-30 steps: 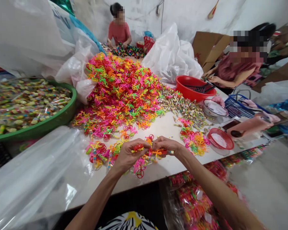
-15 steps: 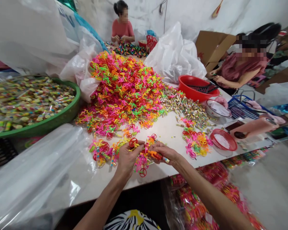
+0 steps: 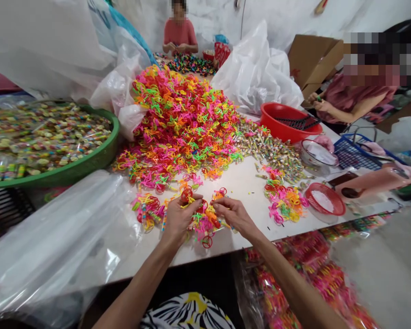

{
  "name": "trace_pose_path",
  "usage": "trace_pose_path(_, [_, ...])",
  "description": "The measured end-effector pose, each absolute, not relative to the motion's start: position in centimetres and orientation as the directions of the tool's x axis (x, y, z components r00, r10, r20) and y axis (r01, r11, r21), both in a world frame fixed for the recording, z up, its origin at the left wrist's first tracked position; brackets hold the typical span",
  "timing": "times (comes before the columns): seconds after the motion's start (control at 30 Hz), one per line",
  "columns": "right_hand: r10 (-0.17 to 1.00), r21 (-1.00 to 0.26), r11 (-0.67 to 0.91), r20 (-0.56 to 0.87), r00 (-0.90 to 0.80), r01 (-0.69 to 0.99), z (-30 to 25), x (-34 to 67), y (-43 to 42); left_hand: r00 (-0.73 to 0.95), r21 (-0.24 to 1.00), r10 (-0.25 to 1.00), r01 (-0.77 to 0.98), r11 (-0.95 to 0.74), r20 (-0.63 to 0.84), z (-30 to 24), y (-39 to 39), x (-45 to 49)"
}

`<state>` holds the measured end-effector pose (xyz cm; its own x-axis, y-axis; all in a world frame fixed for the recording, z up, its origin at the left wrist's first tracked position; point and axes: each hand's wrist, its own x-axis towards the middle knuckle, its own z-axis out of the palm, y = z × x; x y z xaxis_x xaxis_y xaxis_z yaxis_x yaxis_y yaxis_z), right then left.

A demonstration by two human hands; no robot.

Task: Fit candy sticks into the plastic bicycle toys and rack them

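My left hand [image 3: 178,218] is closed in a pinch on a small yellow plastic toy with a red wheel [image 3: 187,194], held just above the white table. Close by on its right, my right hand [image 3: 236,215] has thumb and fingertips pressed together; whatever is between them is too small to make out. Beneath and between both hands lies a loose cluster of pink, orange and red plastic toys [image 3: 205,226]. Beyond them rises a big heap of the same bright toys [image 3: 185,119]. Little candy tubes [image 3: 277,153] spread to the right of that heap.
A green basin [image 3: 102,153] of wrapped candy stands left, above clear plastic sheeting [image 3: 55,246]. Rightward are a small toy pile [image 3: 284,203], a red basket [image 3: 325,198], a red basin [image 3: 287,130] and a pink bottle [image 3: 373,185]. Two co-workers sit across and at right.
My right hand has let go of an orange-and-red toy, which now lies among the cluster, and its fingertips are now pinched. The left hand keeps its toy. The view has shifted slightly.
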<state>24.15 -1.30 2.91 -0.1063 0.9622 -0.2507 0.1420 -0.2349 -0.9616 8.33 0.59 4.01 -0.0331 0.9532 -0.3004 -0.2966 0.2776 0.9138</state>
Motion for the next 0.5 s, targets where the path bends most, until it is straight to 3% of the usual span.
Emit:
trace_pose_path(0.2, [0.988, -0.869, 0.073, -0.006, -0.157, 0.490, 5.1, 22.9, -1.5, -0.094, 0.933, 0.969, -0.305, 0.189, -0.227, 4.0, 0.7, 8.9])
trace_pose_path(0.3, [0.986, -0.680, 0.163, 0.098, -0.132, 0.715, 5.5, 22.0, -1.8, -0.142, 0.955, 0.978, -0.277, 0.109, -0.152, 3.7, 0.4, 9.2])
trace_pose_path(0.4, [0.960, -0.444, 0.261, 0.213, -0.182, 0.857, 5.4, 21.4, -2.1, -0.164, 0.937, 0.966, -0.322, 0.140, -0.200, 3.5, 0.4, 9.0])
trace_pose_path(0.5, [0.942, -0.383, 0.290, 0.275, -0.191, 0.877, 5.2, 21.3, -2.1, -0.151, 0.909, 0.952, -0.368, 0.195, -0.266, 3.6, 0.5, 8.7])
